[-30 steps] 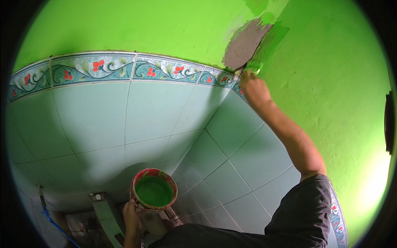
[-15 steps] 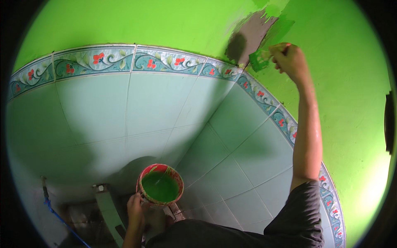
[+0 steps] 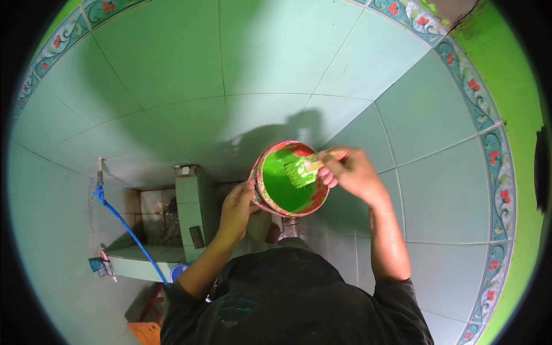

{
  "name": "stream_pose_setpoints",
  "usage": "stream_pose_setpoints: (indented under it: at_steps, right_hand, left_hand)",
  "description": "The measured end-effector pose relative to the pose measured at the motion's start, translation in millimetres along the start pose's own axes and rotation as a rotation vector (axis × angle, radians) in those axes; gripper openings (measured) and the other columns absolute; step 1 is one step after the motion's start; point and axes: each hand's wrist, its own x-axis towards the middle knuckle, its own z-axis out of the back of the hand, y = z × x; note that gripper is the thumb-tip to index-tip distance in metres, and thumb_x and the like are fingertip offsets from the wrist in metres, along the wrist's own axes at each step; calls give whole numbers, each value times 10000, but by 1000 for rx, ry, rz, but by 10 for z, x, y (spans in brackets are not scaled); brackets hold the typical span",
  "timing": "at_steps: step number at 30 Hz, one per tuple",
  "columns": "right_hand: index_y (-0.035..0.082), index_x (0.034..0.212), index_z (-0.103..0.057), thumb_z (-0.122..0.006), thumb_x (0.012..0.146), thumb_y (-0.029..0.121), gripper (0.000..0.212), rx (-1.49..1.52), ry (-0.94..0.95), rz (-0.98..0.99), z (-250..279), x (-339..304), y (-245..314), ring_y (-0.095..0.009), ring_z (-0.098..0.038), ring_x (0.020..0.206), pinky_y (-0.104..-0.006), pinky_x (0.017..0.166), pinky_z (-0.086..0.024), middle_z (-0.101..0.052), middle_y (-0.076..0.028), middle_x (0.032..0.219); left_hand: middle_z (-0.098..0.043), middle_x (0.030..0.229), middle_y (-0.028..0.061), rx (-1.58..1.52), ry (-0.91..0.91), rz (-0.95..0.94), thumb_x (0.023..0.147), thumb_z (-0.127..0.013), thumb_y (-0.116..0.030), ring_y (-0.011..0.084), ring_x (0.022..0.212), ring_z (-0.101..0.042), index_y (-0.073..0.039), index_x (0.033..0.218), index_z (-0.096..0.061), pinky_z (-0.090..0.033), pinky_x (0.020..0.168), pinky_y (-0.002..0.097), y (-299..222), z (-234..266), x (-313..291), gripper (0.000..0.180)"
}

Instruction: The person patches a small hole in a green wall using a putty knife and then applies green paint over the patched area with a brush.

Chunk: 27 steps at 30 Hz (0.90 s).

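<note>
My left hand [image 3: 237, 208] grips the side of a red, paint-smeared bucket [image 3: 259, 187] and holds it up in front of me. Green paint [image 3: 280, 187] fills the lower part of the bucket. In my right hand [image 3: 352, 175] is a paintbrush [image 3: 301, 171], its handle pinched between thumb and fingers. The brush's bristles, coated in bright green, hang over the bucket's opening. Whether they touch the paint, I cannot tell.
Pale green tiles [image 3: 167, 63] cover the walls up to a floral border [image 3: 493, 155], with green painted wall [image 3: 517, 75] above. A grey unpainted patch [image 3: 454, 10] shows at the corner. A blue hose [image 3: 129, 229] hangs at left, by a tiled basin ledge [image 3: 141, 267].
My right hand has come down from the wall with the paintbrush, which is now over the bucket. The view has tilted downward, and the bucket appears higher in it.
</note>
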Motion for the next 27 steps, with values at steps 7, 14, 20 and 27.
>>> stream_pose_setpoints:
  at_steps: [7,14,20,27]
  right_hand:
    - [-12,906,-698,-642,851,228,252,-605,64,126,-370,474,-920,-366,-681,798,-452,773,-541,-682,-223,817]
    - [-24,876,-693,-642,860,210,240,-792,95,130,-549,595,-1259,-408,-661,839,-485,780,-533,-678,-240,830]
    - [-43,922,-683,-640,888,194,243,-484,162,57,-367,727,-1289,-263,-702,665,-373,662,-576,-693,-192,778]
    - [-70,1004,-637,-592,953,237,314,325,3,-201,86,379,-819,-219,-680,632,-300,560,-574,-682,-178,812]
  left_hand:
    - [-555,1326,127,53,-25,-5,993,-530,-236,186,1098,-565,-40,865,-536,-549,847,390,221,-212,21,234]
    - [-543,1347,127,97,-60,-26,1000,-535,-253,186,1085,-569,-35,898,-553,-551,843,384,278,-407,-8,242]
    - [-537,1354,129,130,-54,-47,1006,-525,-244,186,1103,-565,-33,914,-549,-551,847,379,323,-444,87,232]
    - [-562,1308,136,75,-40,-9,1008,-501,-220,184,1060,-577,-38,893,-543,-553,864,404,114,-347,219,220]
